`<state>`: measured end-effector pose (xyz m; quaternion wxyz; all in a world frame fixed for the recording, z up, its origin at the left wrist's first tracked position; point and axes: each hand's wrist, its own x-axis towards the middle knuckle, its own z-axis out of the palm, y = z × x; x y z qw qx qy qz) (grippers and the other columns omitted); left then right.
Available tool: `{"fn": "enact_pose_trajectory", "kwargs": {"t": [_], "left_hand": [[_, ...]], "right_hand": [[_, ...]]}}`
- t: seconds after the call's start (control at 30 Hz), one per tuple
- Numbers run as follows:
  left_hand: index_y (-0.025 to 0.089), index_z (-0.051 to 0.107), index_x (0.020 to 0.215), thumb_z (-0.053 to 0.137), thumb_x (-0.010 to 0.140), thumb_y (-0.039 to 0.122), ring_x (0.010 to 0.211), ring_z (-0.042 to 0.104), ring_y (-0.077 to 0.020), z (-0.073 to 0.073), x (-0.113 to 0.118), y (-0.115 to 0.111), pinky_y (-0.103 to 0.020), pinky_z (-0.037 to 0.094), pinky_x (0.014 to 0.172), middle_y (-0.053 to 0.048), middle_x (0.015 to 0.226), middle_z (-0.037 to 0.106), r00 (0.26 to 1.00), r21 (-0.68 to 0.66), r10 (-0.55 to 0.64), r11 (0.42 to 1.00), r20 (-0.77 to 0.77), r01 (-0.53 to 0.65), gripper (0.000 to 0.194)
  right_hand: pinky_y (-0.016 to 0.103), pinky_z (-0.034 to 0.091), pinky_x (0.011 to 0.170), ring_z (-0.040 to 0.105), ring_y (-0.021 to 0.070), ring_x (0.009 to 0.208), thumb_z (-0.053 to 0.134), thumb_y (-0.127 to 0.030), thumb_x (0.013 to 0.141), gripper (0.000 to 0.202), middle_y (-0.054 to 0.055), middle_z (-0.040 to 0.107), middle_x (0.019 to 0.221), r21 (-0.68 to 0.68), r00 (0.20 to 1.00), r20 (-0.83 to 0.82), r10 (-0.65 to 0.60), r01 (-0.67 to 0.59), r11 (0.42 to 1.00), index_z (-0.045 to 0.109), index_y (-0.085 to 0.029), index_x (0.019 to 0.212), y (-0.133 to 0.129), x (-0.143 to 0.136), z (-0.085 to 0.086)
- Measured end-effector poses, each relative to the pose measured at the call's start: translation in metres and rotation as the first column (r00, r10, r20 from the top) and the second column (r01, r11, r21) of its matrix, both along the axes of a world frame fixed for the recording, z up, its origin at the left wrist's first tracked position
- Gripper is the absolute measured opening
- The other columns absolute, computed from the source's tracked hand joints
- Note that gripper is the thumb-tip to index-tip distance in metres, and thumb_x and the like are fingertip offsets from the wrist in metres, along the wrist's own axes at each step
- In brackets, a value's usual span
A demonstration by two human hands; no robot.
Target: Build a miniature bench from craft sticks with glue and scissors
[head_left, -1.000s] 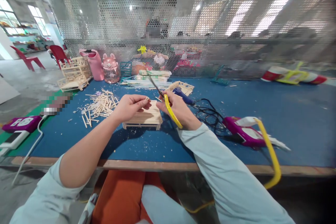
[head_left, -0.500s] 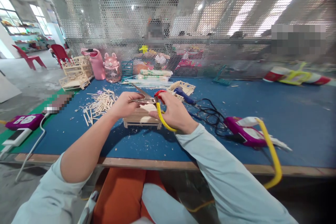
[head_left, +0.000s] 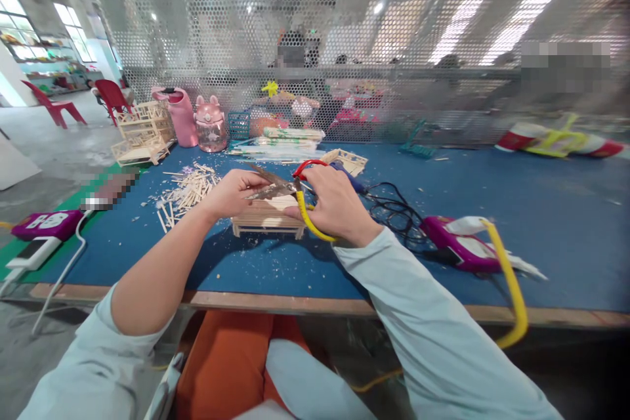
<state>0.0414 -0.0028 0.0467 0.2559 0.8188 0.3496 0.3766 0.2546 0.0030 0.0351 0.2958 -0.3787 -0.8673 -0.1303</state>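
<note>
My right hand [head_left: 339, 202] is wrapped round scissors [head_left: 278, 189] with one red and one yellow handle. Their blades are spread apart and point left, toward my left hand [head_left: 235, 193]. That hand is closed in a pinch beside the blade tips; whatever its fingers hold is too small to make out. Below the blades, a small slatted piece made of wooden sticks [head_left: 266, 218] stands on short legs on the blue tabletop. A pile of loose wooden sticks [head_left: 194, 189] lies just left of my left hand.
Behind my right hand are a blue glue gun [head_left: 348, 177] and its black cord [head_left: 398, 216]. Purple power strips [head_left: 460, 246] lie at both sides. A stick-built model [head_left: 142, 134], a pink bottle [head_left: 181, 119] and a clear pink bottle [head_left: 210, 128] stand back left, before a perforated metal screen [head_left: 197, 26].
My right hand has shifted slightly right with the scissors, and the handles look wider apart. My left hand stays nearly in place, still pinched.
</note>
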Motion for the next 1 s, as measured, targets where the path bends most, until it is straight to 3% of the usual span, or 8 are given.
{"fn": "enact_pose_trajectory", "kwargs": {"t": [0.1,0.27,0.53,0.8,0.9,1.0], "left_hand": [[0.019,0.074,0.082,0.058,0.077,0.024,0.084,0.065,-0.0177,0.000,-0.001,0.000,-0.028,0.049,0.074,-0.005,0.089,0.074,0.999,0.001,-0.025,1.000,-0.023,0.025,0.017],[0.019,0.073,0.082,0.057,0.076,0.025,0.087,0.065,-0.0183,-0.002,-0.002,0.003,-0.029,0.049,0.078,-0.005,0.092,0.074,0.998,0.055,-0.058,0.997,-0.015,0.058,0.018],[0.016,0.066,0.062,0.052,0.074,0.016,0.063,0.057,-0.0119,-0.001,-0.002,0.002,-0.023,0.045,0.063,-0.001,0.063,0.066,1.000,0.031,-0.002,1.000,-0.013,0.002,0.018],[0.014,0.063,0.062,0.057,0.072,0.017,0.061,0.055,-0.0108,0.000,0.005,-0.003,-0.023,0.043,0.060,-0.001,0.061,0.063,0.996,-0.097,-0.013,0.995,0.086,0.022,0.013],[0.014,0.063,0.065,0.059,0.075,0.023,0.057,0.053,-0.0089,-0.004,0.011,-0.002,-0.020,0.042,0.054,-0.001,0.061,0.062,0.983,-0.220,-0.018,0.974,0.184,0.059,0.014],[0.015,0.063,0.077,0.060,0.078,0.035,0.060,0.059,-0.0094,-0.005,0.016,-0.003,-0.018,0.040,0.050,-0.002,0.072,0.067,0.943,-0.324,0.057,0.944,0.328,0.056,0.020]], "right_hand": [[0.039,0.039,0.078,0.056,0.0302,0.093,0.060,-0.056,0.071,0.051,0.016,0.064,0.100,-0.008,1.000,0.001,0.010,-0.010,1.000,0.057,-0.014,0.100,-0.001,0.001,0.001],[0.037,0.041,0.075,0.058,0.0286,0.087,0.062,-0.053,0.071,0.048,0.015,0.066,0.095,-0.022,0.998,-0.034,0.043,-0.043,0.999,0.059,-0.014,0.097,-0.001,0.001,0.003],[0.029,0.037,0.061,0.056,0.0213,0.070,0.063,-0.051,0.071,0.039,0.009,0.065,0.080,-0.053,0.997,-0.071,-0.009,0.005,0.999,0.060,-0.015,0.086,-0.006,-0.002,0.004],[0.025,0.029,0.053,0.045,0.0140,0.053,0.061,-0.058,0.068,0.042,0.002,0.055,0.059,-0.137,0.988,-0.126,-0.085,0.067,0.988,0.058,-0.017,0.076,-0.006,-0.005,0.000],[0.024,0.026,0.050,0.039,0.0108,0.049,0.062,-0.058,0.068,0.041,-0.002,0.046,0.053,-0.217,0.964,-0.260,-0.064,0.006,0.976,0.051,-0.019,0.068,-0.003,-0.010,-0.004],[0.023,0.026,0.048,0.035,0.0092,0.049,0.061,-0.055,0.070,0.041,-0.004,0.041,0.052,-0.248,0.863,-0.502,-0.056,-0.082,0.965,0.043,-0.020,0.060,0.000,-0.016,-0.006]]}}
